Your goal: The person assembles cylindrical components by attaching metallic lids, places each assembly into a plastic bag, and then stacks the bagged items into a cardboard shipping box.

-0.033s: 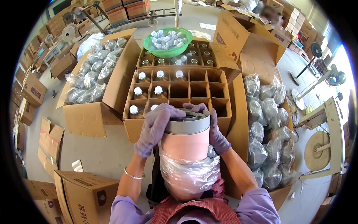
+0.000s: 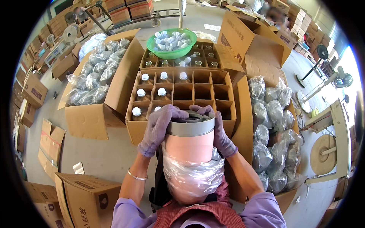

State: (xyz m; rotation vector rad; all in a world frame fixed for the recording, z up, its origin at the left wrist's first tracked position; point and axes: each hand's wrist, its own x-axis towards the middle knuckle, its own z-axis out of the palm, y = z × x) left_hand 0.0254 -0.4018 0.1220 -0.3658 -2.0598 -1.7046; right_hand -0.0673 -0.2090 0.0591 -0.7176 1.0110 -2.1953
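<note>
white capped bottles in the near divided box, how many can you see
7 show: three in the back row, two in the middle row, two in the front row. The pink bottle may hide more.

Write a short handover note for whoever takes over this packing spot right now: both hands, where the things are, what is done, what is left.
Left hand: gloved, gripping the grey lid end of the pink flask.
Right hand: gloved, on the flask's other side.
The flask's lower half sits in a clear plastic bag.
Done: seven white-capped bottles stand in the divided carton.
Left: most cells are empty. Bagged items wait in the right carton; loose caps fill the green bowl.
</note>
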